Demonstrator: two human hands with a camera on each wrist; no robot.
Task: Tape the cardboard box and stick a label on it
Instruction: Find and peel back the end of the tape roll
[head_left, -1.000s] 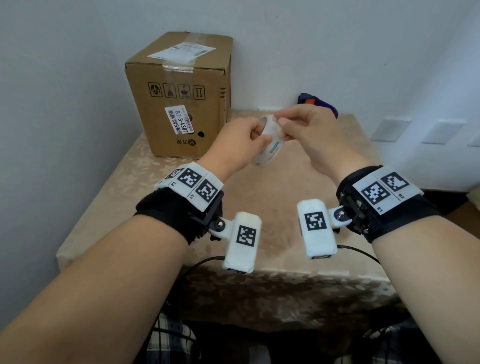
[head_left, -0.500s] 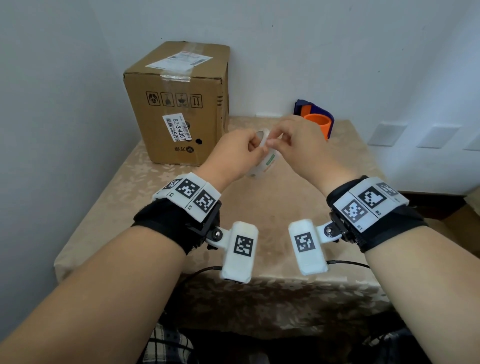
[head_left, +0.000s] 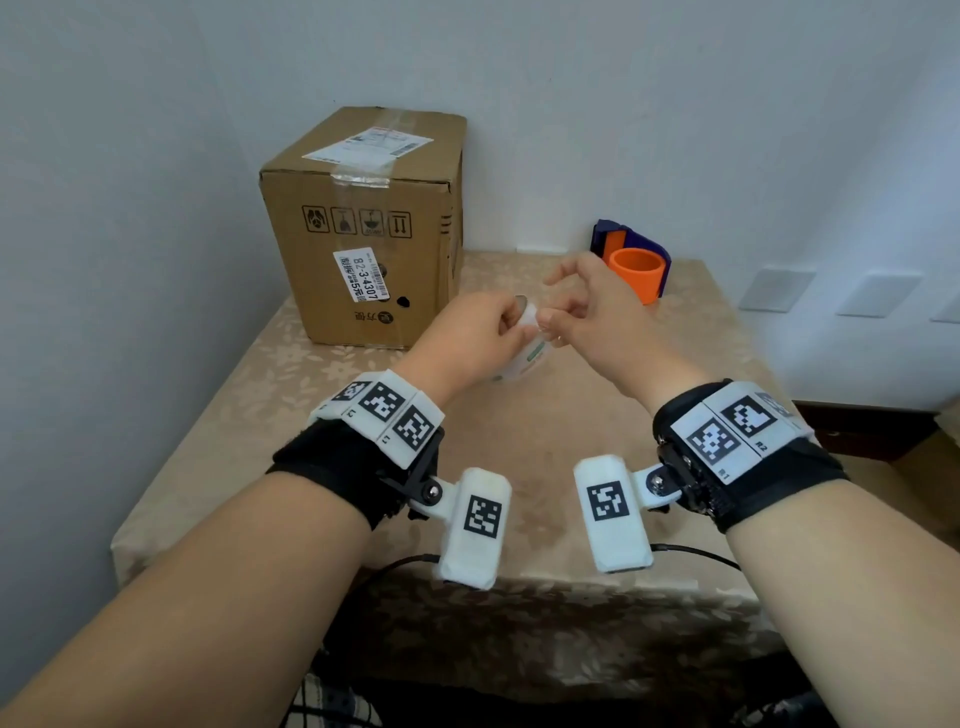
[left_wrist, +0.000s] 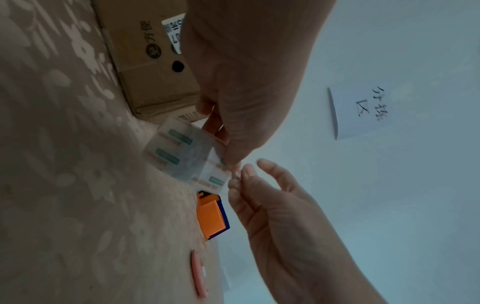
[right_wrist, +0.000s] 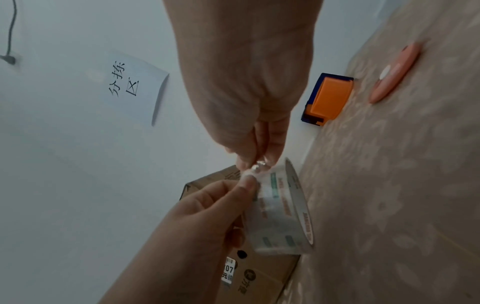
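The cardboard box (head_left: 363, 228) stands upright in the upper left of the head view, at the back of the bench (head_left: 519, 431) and close to the corner of the pale walls, with clear tape and a printed label already across its top and a smaller barcode sticker on its front face. Both hands work just in front of it, near the middle of the frame, above the bench. The left hand (head_left: 467, 338) has its fingers curled round a roll of clear tape (right_wrist: 283, 211), holding it steady off the surface, probably so the free end can be worked loose. The right hand (head_left: 587, 312) pinches that crinkled tape end (right_wrist: 255, 167) between thumb and forefinger, its other fingers spread loosely clear, likely so they do not stick to the adhesive. In my judgement the step is finding and lifting the tape's start, before any strip reaches the box. To the right of the hands an orange and blue tape dispenser (head_left: 636, 265) sits at the bench's rear edge, and a slim pinkish-orange tool (right_wrist: 394, 74), perhaps a cutter, lies flat nearby. The bench wears a beige floral cloth; a sheet of paper with handwritten characters (right_wrist: 135, 88) hangs on the wall.
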